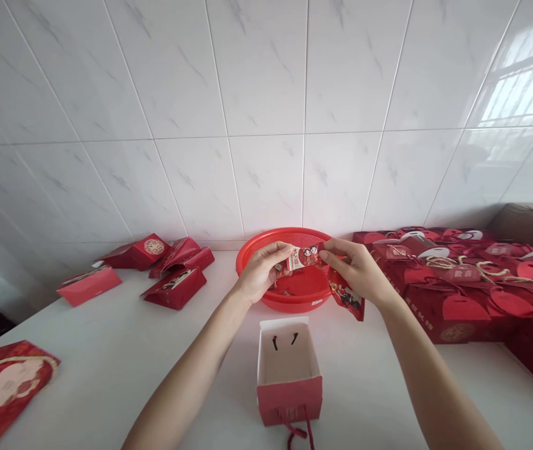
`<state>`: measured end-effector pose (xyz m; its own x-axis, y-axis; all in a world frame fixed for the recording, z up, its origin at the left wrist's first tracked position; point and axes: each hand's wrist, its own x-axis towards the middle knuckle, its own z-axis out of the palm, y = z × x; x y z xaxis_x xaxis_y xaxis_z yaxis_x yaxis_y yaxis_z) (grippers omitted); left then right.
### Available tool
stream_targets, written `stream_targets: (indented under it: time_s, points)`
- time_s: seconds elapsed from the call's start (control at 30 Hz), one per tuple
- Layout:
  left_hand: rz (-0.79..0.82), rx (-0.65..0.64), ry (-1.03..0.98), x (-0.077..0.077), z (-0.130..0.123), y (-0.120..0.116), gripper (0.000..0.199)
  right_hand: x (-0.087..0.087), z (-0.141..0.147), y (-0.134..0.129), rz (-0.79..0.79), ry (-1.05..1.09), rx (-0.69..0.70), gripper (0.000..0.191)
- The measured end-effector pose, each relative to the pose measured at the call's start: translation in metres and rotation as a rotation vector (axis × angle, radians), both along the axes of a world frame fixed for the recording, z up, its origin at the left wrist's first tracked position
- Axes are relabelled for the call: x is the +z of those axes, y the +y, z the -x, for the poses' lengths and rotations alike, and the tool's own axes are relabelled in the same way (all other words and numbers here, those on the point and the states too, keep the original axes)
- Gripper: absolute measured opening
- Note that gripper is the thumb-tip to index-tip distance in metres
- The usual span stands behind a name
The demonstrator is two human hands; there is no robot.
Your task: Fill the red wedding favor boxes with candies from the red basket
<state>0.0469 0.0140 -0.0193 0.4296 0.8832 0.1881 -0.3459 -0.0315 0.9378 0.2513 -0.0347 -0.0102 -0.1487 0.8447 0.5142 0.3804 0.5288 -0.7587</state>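
My left hand (262, 270) and my right hand (351, 267) hold a small red-and-white candy packet (304, 256) between them, its printed figures showing. A darker red packet (348, 297) hangs under my right hand, its top hidden by the fingers. Behind and below both hands is a round red plastic basket (294, 305) with a few packets inside, partly hidden. Nearer to me stands an open pink-red box (289, 400) with a white interior, two dark cord ends inside and a red cord on its front.
Several folded red boxes (175, 287) lie at the back left. A patterned red bag (8, 387) is at the left edge. Rows of closed red boxes (453, 312) fill the right side, with a cardboard box (528, 222) behind. A tiled wall (266, 181) borders the table.
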Motion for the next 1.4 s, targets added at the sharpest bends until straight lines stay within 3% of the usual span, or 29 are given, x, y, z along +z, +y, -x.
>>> stream_targets:
  time_s: [0.6, 0.83, 1.4]
  points:
    - [0.002, -0.018, 0.026, -0.006, 0.0, 0.005, 0.03, -0.006, 0.0, 0.006, 0.027, -0.004, -0.056, 0.031]
    - [0.053, 0.04, 0.049, -0.006, -0.001, 0.005, 0.033, -0.009, -0.001, 0.009, 0.06, -0.021, -0.081, 0.03]
    - [0.017, 0.017, 0.013, -0.009, 0.0, 0.006, 0.029, -0.011, 0.004, 0.009, 0.146, -0.001, 0.034, 0.03]
